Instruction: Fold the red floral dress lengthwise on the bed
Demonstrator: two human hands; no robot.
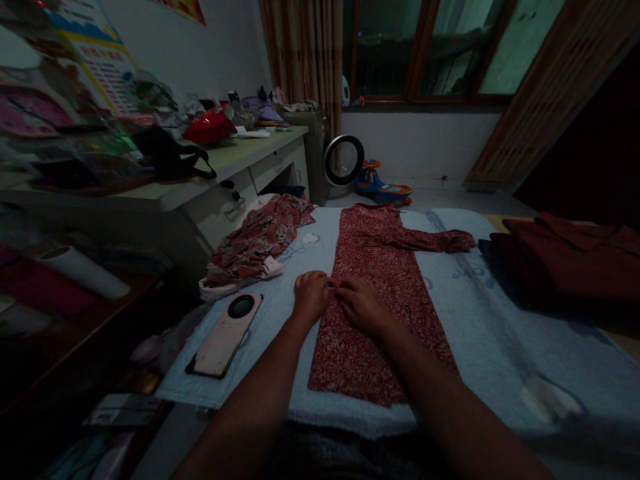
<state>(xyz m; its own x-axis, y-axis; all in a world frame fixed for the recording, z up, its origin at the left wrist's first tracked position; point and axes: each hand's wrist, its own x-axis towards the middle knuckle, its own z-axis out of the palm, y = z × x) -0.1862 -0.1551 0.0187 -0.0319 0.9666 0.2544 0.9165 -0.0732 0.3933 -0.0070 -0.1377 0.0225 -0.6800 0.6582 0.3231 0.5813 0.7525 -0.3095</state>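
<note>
A dark red dress (pixel 385 320) with light speckles lies flat on a pale blue bed cover (pixel 480 333). One of its long sleeves stretches to the right, and its wider end is nearest me. My left hand (pixel 313 293) is at the dress's left edge, fingers bent and closed on the cloth there. Just beside it, my right hand (pixel 363 303) rests on the dress with curled fingers that grip the same edge. The fingertips of both hands nearly meet. A phone (pixel 225 337) with a large round camera lies left of my left hand.
A crumpled red patterned garment (pixel 260 237) lies at the bed's left edge. Dark folded clothes (pixel 575 260) are stacked at right. A cluttered desk (pixel 175 193) stands at left. Beyond the bed are a washing machine's open round door (pixel 344 139) and a blue ride-on toy (pixel 383 189).
</note>
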